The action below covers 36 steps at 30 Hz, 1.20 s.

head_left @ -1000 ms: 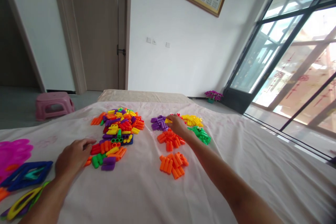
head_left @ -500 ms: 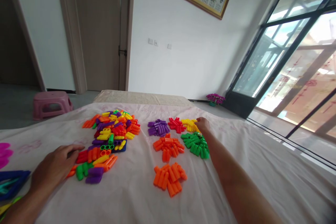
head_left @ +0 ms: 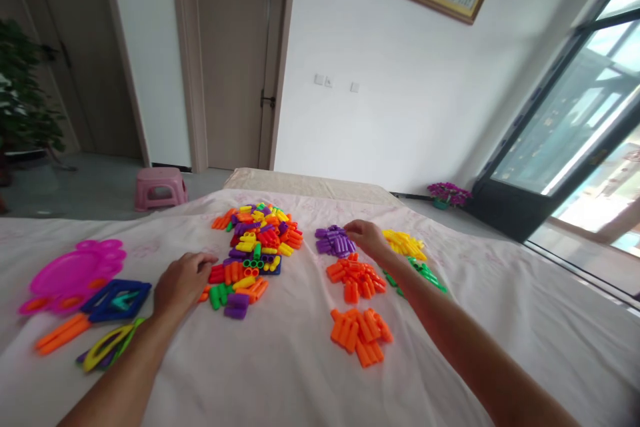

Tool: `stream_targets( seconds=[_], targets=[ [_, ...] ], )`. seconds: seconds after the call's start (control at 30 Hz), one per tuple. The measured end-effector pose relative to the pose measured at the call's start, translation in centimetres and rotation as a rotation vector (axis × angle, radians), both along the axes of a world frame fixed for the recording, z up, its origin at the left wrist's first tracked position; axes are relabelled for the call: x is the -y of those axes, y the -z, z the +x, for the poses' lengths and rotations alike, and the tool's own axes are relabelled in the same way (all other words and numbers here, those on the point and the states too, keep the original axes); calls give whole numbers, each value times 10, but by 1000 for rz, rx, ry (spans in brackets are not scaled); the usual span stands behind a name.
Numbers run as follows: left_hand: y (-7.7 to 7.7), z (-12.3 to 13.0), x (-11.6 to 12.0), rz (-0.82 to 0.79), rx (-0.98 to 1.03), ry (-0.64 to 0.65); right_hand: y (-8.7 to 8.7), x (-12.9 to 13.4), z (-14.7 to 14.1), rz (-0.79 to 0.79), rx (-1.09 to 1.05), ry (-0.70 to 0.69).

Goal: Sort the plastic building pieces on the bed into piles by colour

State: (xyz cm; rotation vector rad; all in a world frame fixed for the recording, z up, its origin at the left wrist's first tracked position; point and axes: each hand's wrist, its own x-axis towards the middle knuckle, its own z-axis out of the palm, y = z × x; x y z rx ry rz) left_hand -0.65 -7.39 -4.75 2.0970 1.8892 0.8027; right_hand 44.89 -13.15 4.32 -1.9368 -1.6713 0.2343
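On the far left, a leafy plant [head_left: 25,87] stands on the floor beyond the worktop [head_left: 280,380], which is covered by a pale cloth. Toward the worktop's left side lies a pink tray [head_left: 75,277]. On its near side are a blue frame [head_left: 120,300], an orange piece [head_left: 63,333] and a yellow loop [head_left: 107,347], the loop just beside my left forearm. A pink stool [head_left: 160,188] stands on the floor past the far edge.

My left hand [head_left: 185,280] is palm down at the left border of the mixed pile [head_left: 265,233], its fingers loosely bent beside red and orange tubes. I cannot tell how far its grip is open, or whether it has hold of a tube. The mixed pile runs from left of the worktop's middle toward the far edge, in red, orange, yellow, green and purple.

Right of the middle is the purple pile [head_left: 333,241], with two orange piles [head_left: 356,278] on its near side, one nearer me than the other. My right hand [head_left: 367,237] reaches over the purple pile's right border, fingers bent downward; their tips are too unclear to tell how open the grip is or whether it has anything. Farther right are the yellow pile [head_left: 406,244] and the green pile [head_left: 427,274], partly behind my right forearm. Purple flowers [head_left: 449,194] stand on the floor beyond the far edge.
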Motion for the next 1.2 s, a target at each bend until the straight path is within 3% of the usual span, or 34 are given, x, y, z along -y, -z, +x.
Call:
stream_targets(
  seconds=[0.1, 0.23, 0.4, 0.57, 0.67, 0.77, 0.93, 1.07, 1.2],
  targets=[
    [0, 0, 0, -7, 12, 5, 6, -4, -83, -69, 123, -282],
    [1, 0, -1, -9, 21, 15, 17, -15, -151, -171, 322, -248],
    [2, 0, -1, -3, 25, 19, 26, -35, -174, -283, 451, -135],
    [0, 1, 0, 1, 22, 11, 26, -29, -171, -289, 458, -137],
    [1, -1, 0, -17, 28, 23, 23, -17, -152, -230, 428, -163],
    [4, -3, -4, -28, 37, 50, 14, -7, -113, -115, 353, -123],
    [9, -6, -11, -73, 33, 49, -2, 11, -3, -54, 212, 269],
    [12, -8, -14, -57, 40, 62, 2, 30, 88, -47, 135, 585],
    [18, -10, -18, -40, 54, 46, 16, 45, 144, -9, 54, 676]
  ],
)
